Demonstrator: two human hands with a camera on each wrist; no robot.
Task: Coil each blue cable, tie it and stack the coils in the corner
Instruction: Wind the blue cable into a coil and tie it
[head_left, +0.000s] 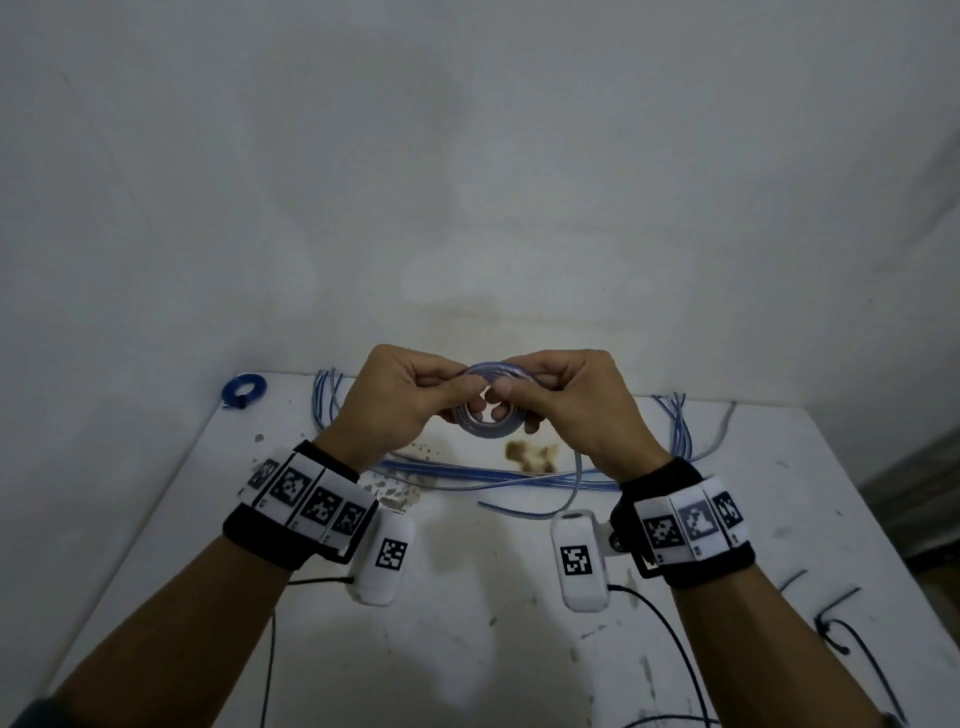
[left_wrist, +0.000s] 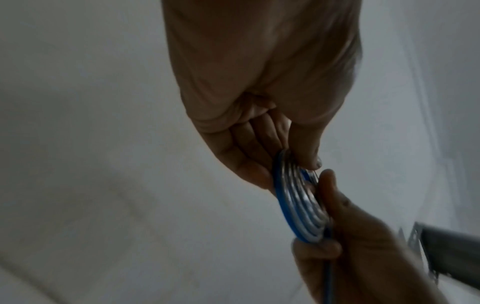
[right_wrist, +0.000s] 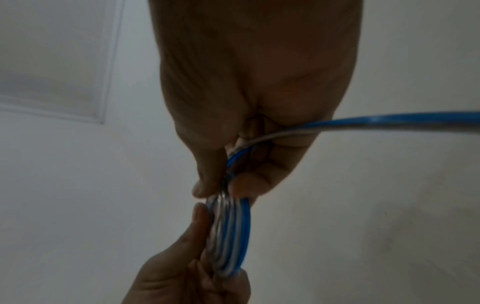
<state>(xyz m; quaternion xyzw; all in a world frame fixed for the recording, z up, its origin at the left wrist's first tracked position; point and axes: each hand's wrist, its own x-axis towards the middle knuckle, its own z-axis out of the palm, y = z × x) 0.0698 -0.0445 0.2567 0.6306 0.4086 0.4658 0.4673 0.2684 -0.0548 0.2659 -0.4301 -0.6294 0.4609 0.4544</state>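
Note:
Both hands hold a small blue-and-white cable coil (head_left: 488, 423) in the air above the white table (head_left: 467, 597). My left hand (head_left: 410, 395) pinches the coil's left side, thumb on top. My right hand (head_left: 561, 395) pinches its right side. The left wrist view shows the coil (left_wrist: 298, 201) edge-on between thumb and fingers. In the right wrist view the coil (right_wrist: 231, 236) hangs below the fingers, and its loose tail (right_wrist: 389, 121) runs off to the right through that hand. The tail (head_left: 574, 478) drops to the table. One tied blue coil (head_left: 244, 391) lies in the far left corner.
Several loose blue cables (head_left: 493, 473) lie across the table's far half and bend up at both ends. Black cable ties (head_left: 841, 618) lie near the right edge. A brown stain (head_left: 530, 454) marks the table. White walls close the back and left.

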